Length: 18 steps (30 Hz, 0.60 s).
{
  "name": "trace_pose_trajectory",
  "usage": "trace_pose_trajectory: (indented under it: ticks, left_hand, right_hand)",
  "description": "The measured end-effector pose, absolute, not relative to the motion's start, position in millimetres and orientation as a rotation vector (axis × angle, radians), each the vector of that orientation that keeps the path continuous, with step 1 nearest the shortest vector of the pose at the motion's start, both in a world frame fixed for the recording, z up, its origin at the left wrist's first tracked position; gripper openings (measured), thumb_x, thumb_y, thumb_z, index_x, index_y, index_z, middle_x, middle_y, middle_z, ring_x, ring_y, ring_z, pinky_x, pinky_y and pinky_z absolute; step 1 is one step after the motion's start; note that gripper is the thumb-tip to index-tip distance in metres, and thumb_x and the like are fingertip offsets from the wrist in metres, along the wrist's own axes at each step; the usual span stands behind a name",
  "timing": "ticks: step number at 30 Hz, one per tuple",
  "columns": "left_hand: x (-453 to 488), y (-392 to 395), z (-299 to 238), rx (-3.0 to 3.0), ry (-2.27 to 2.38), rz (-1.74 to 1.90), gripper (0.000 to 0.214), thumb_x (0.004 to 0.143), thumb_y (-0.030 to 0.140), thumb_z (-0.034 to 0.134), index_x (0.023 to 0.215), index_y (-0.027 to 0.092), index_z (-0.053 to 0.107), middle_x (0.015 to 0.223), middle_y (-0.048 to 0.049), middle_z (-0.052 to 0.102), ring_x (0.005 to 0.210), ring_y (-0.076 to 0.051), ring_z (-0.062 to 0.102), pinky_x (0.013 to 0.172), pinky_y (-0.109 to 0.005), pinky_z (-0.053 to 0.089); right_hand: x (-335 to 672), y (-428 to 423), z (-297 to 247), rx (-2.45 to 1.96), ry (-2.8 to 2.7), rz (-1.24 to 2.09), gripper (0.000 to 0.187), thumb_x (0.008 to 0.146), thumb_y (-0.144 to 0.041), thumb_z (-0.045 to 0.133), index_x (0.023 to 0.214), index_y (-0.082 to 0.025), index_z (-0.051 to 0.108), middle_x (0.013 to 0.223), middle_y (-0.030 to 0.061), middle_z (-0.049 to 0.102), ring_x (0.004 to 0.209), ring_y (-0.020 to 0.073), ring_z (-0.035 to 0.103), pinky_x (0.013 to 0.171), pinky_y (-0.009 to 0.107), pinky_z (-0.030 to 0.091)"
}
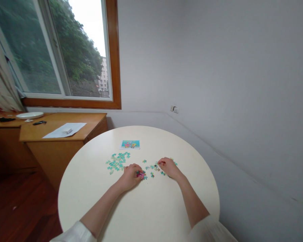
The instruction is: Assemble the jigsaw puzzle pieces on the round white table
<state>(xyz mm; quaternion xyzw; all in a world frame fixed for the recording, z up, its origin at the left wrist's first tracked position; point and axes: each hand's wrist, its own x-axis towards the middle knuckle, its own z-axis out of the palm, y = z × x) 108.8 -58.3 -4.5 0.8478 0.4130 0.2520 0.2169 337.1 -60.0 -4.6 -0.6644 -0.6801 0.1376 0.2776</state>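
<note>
My left hand point(131, 175) rests on the round white table, its fingers curled over a small cluster of pink and multicoloured jigsaw puzzle pieces point(141, 174). To its right, my right hand point(169, 167) is held low with thumb and fingertips pinched together above several loose pieces point(156, 167); whatever sits in the pinch is too small to make out. Between the hands lie a few separate pieces, one of them a multicoloured piece point(152, 174). Further pieces are partly hidden under and behind my right hand. A pile of teal pieces point(117, 162) spreads beyond my left hand.
A picture card point(130, 144) with cartoon figures lies toward the table's point(141, 215) far side. On the left stands a wooden desk point(63, 117) bearing paper point(75, 127), a white plate point(30, 115) and dark small items. Walls and a window enclose the far side.
</note>
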Motion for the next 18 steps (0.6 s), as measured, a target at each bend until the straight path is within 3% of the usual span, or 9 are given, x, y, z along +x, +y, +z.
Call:
trace_pose_trajectory:
  ticks: [18]
  left_hand:
    - [107.0,-59.6,-2.7,2.34,1.175,0.658,0.015,0.072,0.025,0.058,0.083,0.022,0.067,0.1,-0.0053,0.062,0.095,-0.021,0.052,0.089,-0.037,0.033]
  right_hand:
    - [329.7,-57.4,-15.7,-1.738,-1.87,0.421,0.019,0.071,-0.013,0.049,0.077,-0.016,0.068,0.072,0.0032,0.059,0.062,0.0113,0.049,0.06,0.022,0.037]
